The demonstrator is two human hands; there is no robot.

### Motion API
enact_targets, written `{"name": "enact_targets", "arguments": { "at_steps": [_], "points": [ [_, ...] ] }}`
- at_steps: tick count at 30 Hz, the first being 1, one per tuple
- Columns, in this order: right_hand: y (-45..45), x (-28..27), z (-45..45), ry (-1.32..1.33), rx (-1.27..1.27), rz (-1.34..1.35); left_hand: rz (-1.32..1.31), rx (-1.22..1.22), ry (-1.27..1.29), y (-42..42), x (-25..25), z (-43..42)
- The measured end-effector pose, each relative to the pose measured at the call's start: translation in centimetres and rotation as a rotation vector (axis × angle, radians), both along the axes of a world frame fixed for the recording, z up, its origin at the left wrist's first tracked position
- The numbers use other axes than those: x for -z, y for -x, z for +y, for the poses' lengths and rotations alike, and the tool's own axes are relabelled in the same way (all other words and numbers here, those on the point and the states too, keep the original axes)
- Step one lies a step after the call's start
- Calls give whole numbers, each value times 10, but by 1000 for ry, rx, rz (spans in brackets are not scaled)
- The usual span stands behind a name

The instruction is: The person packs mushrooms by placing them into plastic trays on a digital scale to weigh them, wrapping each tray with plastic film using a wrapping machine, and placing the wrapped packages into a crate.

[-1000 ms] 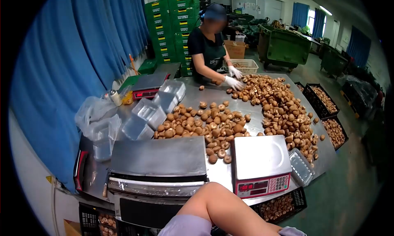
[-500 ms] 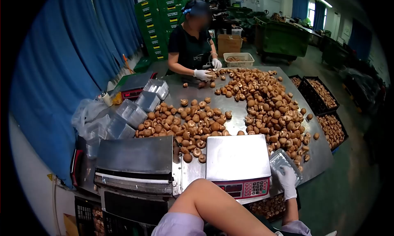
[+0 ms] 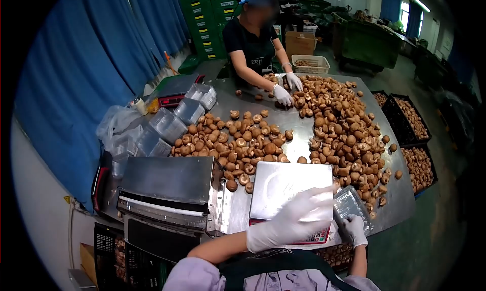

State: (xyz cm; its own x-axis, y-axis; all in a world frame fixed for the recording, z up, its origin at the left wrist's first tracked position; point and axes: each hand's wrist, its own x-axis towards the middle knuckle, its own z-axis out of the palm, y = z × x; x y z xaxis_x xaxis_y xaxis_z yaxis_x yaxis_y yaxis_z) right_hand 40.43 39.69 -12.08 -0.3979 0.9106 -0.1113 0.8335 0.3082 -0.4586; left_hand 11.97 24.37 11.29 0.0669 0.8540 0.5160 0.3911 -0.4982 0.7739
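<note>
The left hand [image 3: 284, 223] has swung into view across the scale [image 3: 276, 178], while the right hand [image 3: 356, 229] stays at the clear plastic tray [image 3: 350, 204]. That tray lies at the tabletop's [image 3: 401, 205] near right edge, between the scale and the loose mushrooms [image 3: 349, 139]. The left fingers stretch out loosely with nothing visible in them, though blurred; the right fingers curl at the tray's near end, and I cannot tell whether they grip. A weak hold could let the tray slip off the edge; pushing it sideways could send mushrooms over.
</note>
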Motion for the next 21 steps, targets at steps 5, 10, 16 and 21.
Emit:
{"name": "enact_targets", "arguments": {
  "at_steps": [5, 10, 16, 21],
  "points": [
    [-7, -8, 5, 268, 62, 222, -955, -592, 484, 67, 117, -50],
    [4, -17, 8, 102, -131, -67, -1496, -787, 652, 89, 193, -118],
    [3, -20, 5, 34, -114, -15, -1680, -772, 563, 90, 221, -115],
    [11, -63, 12, -337, 29, 185, -1604, -888, 559, 105, 243, -102]
  ]
}}
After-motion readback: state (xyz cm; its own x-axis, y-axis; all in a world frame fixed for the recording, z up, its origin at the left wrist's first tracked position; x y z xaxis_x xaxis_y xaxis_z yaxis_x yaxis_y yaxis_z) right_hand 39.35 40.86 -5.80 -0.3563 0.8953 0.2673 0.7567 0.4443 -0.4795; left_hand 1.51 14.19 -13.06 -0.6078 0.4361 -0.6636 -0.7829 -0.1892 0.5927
